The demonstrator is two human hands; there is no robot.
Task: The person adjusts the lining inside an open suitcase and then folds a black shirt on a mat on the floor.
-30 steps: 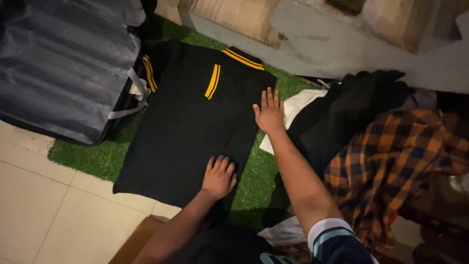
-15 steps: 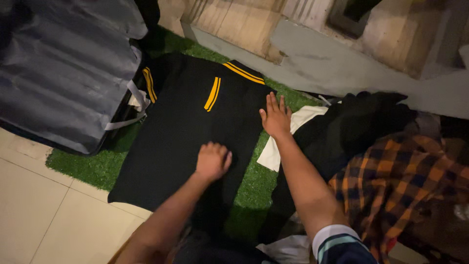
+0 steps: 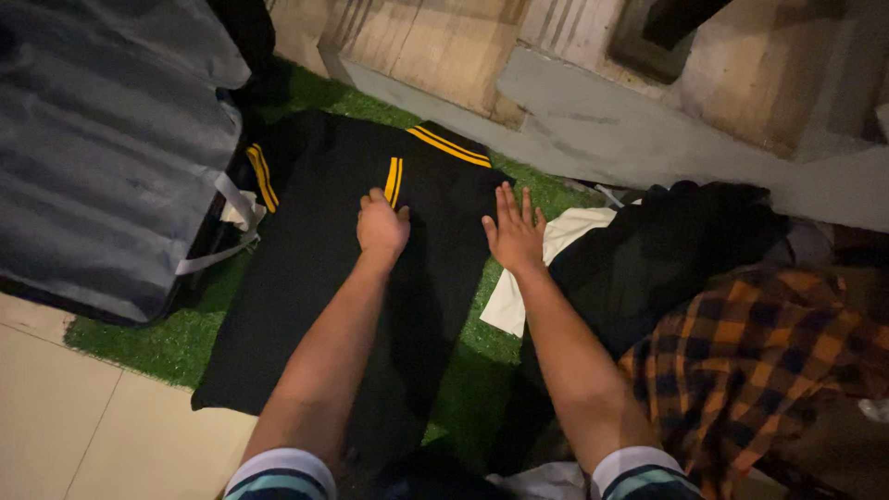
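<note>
A black shirt with yellow stripes (image 3: 315,268) lay flat on the green turf mat (image 3: 157,338), the left hand (image 3: 381,225) curled loosely on it, the right hand (image 3: 515,233) spread open at its edge, gripping nothing, beside a white cloth (image 3: 569,231).

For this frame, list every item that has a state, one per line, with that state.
Black shirt: spread flat on the green mat, a sleeve folded inward.
Left hand: palm down on the shirt near the yellow stripes.
Right hand: fingers spread, flat on the shirt's right edge.
Suitcase: lying open, strap loose.
Plaid shirt: crumpled in a heap.
White cloth: partly under dark clothes.
</note>
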